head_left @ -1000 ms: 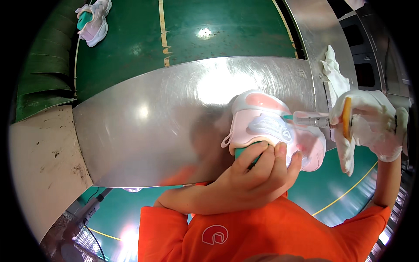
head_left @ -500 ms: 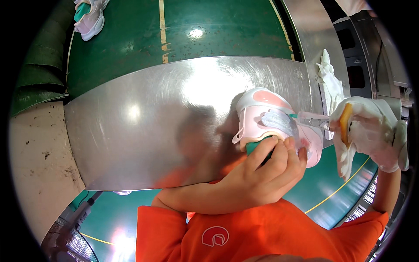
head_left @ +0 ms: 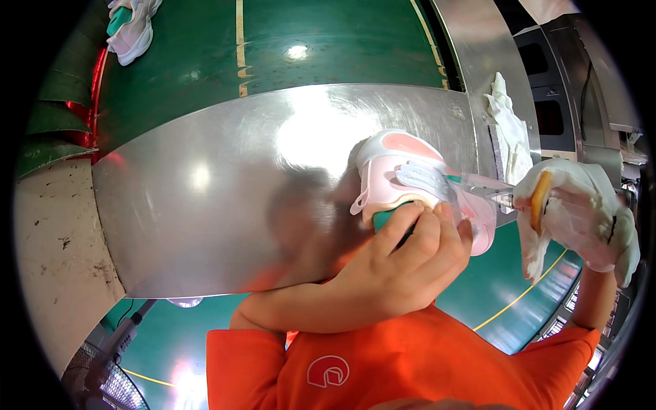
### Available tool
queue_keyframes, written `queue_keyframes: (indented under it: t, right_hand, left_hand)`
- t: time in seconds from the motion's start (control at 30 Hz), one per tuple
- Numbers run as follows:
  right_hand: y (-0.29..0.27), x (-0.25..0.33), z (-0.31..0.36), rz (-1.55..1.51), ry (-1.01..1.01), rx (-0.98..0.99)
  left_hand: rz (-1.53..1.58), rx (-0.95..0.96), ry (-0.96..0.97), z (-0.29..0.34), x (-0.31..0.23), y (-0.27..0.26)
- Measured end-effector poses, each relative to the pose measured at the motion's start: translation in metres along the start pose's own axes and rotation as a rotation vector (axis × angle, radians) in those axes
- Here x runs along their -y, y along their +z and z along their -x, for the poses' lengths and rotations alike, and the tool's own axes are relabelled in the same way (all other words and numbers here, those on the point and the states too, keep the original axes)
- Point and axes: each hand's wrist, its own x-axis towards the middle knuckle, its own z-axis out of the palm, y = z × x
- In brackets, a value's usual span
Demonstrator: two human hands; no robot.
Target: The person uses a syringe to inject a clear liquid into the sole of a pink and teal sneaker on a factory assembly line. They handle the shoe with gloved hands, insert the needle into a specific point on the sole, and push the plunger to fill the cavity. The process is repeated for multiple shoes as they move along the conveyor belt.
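A pink and white sports shoe [head_left: 377, 179] lies tilted at the right end of the steel table, with a silvery grey patch [head_left: 422, 176] on its side. My bare left hand [head_left: 410, 263] grips the shoe at its opening, fingers bent over the collar by the green insert [head_left: 383, 219]. My right hand [head_left: 581, 212], in a white glove, is closed around a slim tool [head_left: 488, 184] with a clear body and a metal part. The tool's green end is at the shoe's side. A yellow-orange band or piece [head_left: 540, 201] shows at the gloved fingers.
Across the steel table [head_left: 184, 205] runs a green conveyor belt [head_left: 328, 55] with a yellowish line. A similar shoe [head_left: 133, 31] stands at its far left. White crumpled cloth [head_left: 511, 130] lies right of the table. Dark green flaps [head_left: 58, 109] hang left; a fan [head_left: 102, 376] stands lower left.
The whole view has shifted slightly left. A red glow now shows along the flaps at the left. Both hands keep their hold, and the tool stays at the shoe's side.
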Motion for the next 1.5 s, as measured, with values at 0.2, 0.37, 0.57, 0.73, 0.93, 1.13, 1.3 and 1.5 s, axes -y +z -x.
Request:
queue_keyframes:
  t: [0.2,0.37,0.57,0.73,0.93,1.13,1.3,1.5]
  right_hand:
    - [-0.009,-0.024,0.01,-0.144,-0.045,-0.02]
    - [-0.011,-0.055,0.021,-0.356,-0.06,-0.217]
    - [-0.023,-0.082,0.018,-0.394,-0.111,-0.128]
    - [-0.029,-0.1,0.021,-0.432,-0.145,-0.111]
    - [-0.033,-0.115,0.024,-0.457,-0.166,-0.093]
    - [-0.036,-0.125,0.031,-0.476,-0.173,-0.082]
    - [-0.035,-0.129,0.036,-0.496,-0.193,-0.062]
    - [-0.034,-0.136,0.046,-0.541,-0.23,-0.057]
  left_hand:
    - [0.009,0.064,-0.006,-0.004,-0.001,-0.002]
    - [0.033,0.095,-0.022,-0.001,-0.003,-0.002]
    - [-0.016,0.167,-0.012,-0.005,-0.003,-0.008]
    - [0.004,0.221,-0.033,-0.007,-0.004,-0.012]
    - [-0.006,0.221,-0.004,-0.007,-0.002,-0.009]
    - [0.001,0.296,-0.066,-0.016,-0.01,-0.015]
    - [-0.007,0.278,-0.009,-0.014,-0.005,-0.014]
    - [-0.009,0.324,-0.042,-0.018,-0.008,-0.018]
